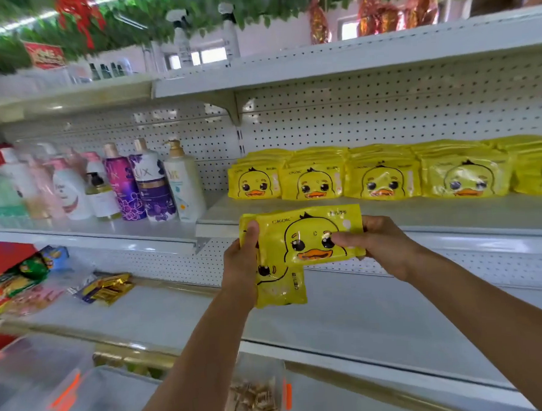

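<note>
I hold two yellow duck-face packs in front of a white shop shelf. My right hand pinches the upper yellow pack, which lies sideways with its duck face toward me. My left hand grips the lower yellow pack by its left edge, thumb on the front; that pack hangs upright, partly behind the upper one. Both packs are just below the front edge of the middle shelf. On that shelf stands a row of the same yellow packs, in several stacks.
Shampoo and body-wash bottles stand on the shelf to the left. Snack packets lie on the lower shelf at left. Clear plastic bins, one with wooden pegs, sit at the bottom. Spray bottles stand on the top shelf.
</note>
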Motion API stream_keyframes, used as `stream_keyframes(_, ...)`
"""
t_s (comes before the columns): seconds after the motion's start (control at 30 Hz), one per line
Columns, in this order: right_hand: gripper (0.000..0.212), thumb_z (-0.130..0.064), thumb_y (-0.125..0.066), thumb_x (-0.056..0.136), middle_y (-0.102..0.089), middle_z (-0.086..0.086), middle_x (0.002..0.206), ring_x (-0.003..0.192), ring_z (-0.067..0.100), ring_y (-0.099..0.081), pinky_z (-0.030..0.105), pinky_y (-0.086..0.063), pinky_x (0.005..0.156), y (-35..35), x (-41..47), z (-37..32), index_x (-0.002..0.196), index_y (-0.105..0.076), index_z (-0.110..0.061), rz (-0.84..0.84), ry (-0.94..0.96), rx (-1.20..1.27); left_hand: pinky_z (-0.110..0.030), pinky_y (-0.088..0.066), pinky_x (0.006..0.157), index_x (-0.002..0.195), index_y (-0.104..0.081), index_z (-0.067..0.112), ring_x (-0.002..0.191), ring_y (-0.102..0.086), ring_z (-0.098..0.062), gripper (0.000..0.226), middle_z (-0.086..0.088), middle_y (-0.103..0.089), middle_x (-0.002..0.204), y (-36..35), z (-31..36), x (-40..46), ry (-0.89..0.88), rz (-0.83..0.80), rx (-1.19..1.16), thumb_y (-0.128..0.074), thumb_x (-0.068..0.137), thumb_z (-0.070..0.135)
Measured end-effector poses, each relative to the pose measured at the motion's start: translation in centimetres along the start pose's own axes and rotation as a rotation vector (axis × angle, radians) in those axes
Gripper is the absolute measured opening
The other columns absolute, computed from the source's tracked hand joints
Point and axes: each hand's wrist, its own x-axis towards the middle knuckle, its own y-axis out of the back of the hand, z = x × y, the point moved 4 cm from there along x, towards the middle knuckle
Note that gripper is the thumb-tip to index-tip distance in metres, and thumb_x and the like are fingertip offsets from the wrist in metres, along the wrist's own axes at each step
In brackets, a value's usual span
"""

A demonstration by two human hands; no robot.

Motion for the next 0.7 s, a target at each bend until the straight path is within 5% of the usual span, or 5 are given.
stream_keyframes(0.2, 0.038, -0.019, -0.083, 0.072, -0.065, 0.018, 0.083, 0.074, 0.029, -0.060, 0.026, -0.048, 0.069, -0.5, 6.3, -1.2, 0.085, -0.060, 0.009, 0.285, 0.035, 0.040, -0.047, -0.057, 0.079, 0.092, -0.067, 0.018, 0.082, -0.069, -0.030, 0.022, -0.010, -0.072, 0.091, 2.8, 1.4, 4.8, -0.033, 0.159, -0.130, -0.067, 0.087, 0.040)
stream_keyframes(0.33, 0.039, -0.016, -0.084, 0.071, -0.051, 0.002, 0.066, 0.064, 0.014, -0.048, 0.018, -0.038, 0.054, -2.9, 10.3, -0.8, 0.065, -0.046, -0.012, 0.326, 0.041, -0.019, -0.042, -0.057, 0.077, 0.096, -0.066, 0.017, 0.084, -0.068, -0.029, 0.020, -0.009, -0.070, 0.092, 4.7, 1.9, 7.9, -0.069, 0.204, -0.213, -0.065, 0.090, 0.036)
stream_keyframes(0.43, 0.047, -0.026, -0.086, 0.068, -0.055, 0.011, 0.126, 0.116, 0.029, -0.056, 0.031, -0.047, 0.082, -5.3, 13.4, -0.9, 0.103, -0.061, -0.006, 0.319, 0.043, -0.117, -0.040, -0.057, 0.074, 0.094, -0.065, 0.020, 0.083, -0.067, -0.027, 0.014, -0.006, -0.069, 0.092, 5.9, 2.8, 10.6, -0.109, 0.188, -0.272, -0.062, 0.092, 0.034)
stream_keyframes(0.53, 0.030, -0.027, -0.084, 0.070, -0.062, 0.000, 0.082, 0.087, 0.024, -0.057, 0.030, -0.044, 0.066, -7.9, 16.8, -1.0, 0.080, -0.059, -0.014, 0.327, 0.046, -0.225, -0.039, -0.057, 0.070, 0.092, -0.064, 0.022, 0.084, -0.069, -0.028, 0.011, -0.009, -0.071, 0.096, 7.3, 3.7, 13.6, -0.125, 0.156, -0.288, -0.062, 0.093, 0.032)
stream_keyframes(0.7, 0.037, -0.035, -0.082, 0.071, -0.066, 0.005, 0.086, 0.083, 0.023, -0.059, 0.029, -0.041, 0.063, -11.4, 20.7, -1.5, 0.077, -0.056, -0.010, 0.384, 0.060, -0.400, -0.037, -0.058, 0.060, 0.109, -0.065, 0.016, 0.082, -0.073, -0.028, 0.021, -0.009, -0.075, 0.095, 9.2, 5.3, 17.5, -0.151, 0.054, -0.311, -0.064, 0.092, 0.029)
